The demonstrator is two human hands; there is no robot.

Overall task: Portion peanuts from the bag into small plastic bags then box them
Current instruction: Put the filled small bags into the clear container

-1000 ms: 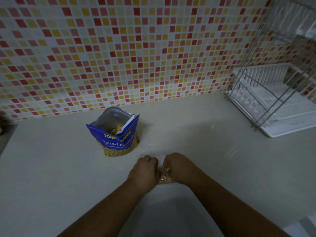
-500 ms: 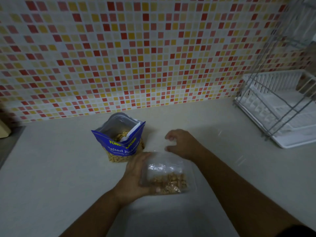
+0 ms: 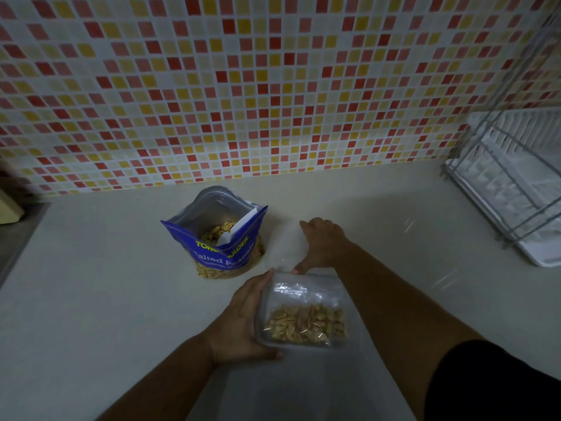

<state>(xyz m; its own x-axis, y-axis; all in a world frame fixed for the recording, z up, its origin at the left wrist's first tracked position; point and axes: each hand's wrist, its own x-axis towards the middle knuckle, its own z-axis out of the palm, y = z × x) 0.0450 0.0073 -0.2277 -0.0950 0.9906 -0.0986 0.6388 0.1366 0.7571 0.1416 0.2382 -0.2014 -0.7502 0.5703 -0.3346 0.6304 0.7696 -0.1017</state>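
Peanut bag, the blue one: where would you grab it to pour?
Grip the peanut bag around its middle, below the open mouth, from its right side, nearest the right hand. It stands upright, peanuts weighing the bottom; the thin rim would likely fold.

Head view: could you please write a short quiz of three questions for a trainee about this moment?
1. True or false: the blue peanut bag stands open on the counter.
2. The small plastic bag with peanuts is: A) flat on the counter, B) in the left hand, C) inside the blue peanut bag.
3. In the view, on which side of the blue peanut bag is the right hand?
Key: 1 true; 2 B; 3 its right side.
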